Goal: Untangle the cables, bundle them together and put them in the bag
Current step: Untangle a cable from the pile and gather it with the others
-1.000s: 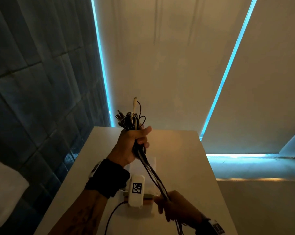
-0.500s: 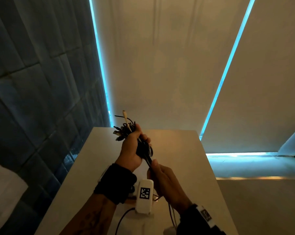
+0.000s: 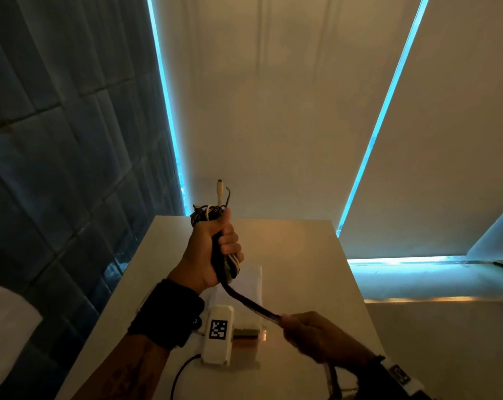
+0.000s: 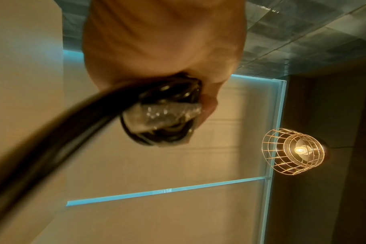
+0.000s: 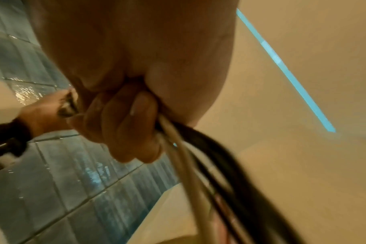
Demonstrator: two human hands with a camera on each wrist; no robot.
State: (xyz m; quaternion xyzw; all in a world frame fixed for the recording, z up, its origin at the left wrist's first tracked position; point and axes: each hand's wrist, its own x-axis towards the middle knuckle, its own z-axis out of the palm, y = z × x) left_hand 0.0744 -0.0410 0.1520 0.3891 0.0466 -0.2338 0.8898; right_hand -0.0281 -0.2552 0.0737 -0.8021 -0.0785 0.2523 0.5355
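My left hand (image 3: pixel 215 249) is raised above the table and grips a bundle of black and white cables (image 3: pixel 224 267) in its fist. Plug ends (image 3: pixel 212 206) stick out above the fist, a white connector highest. The wrist view shows the looped cables (image 4: pixel 163 115) below the left palm (image 4: pixel 157 41). From the fist the cables run taut down to the right into my right hand (image 3: pixel 311 333), which grips them low near the table's front. The cable tails (image 5: pixel 209 156) hang out below the right hand's fingers (image 5: pixel 125 123). A white flat bag (image 3: pixel 244 287) lies on the table under the hands.
The white table (image 3: pixel 302 255) stands against a dark tiled wall (image 3: pixel 57 140) on the left and pale blinds (image 3: pixel 273 111) behind. A white marker-tagged device (image 3: pixel 218 336) with a black lead lies near the front edge. A caged lamp (image 4: pixel 293 151) hangs overhead.
My right hand slid back down the cables from just under the left fist to low on the right, pulling the strands taut. The left fist stayed raised.
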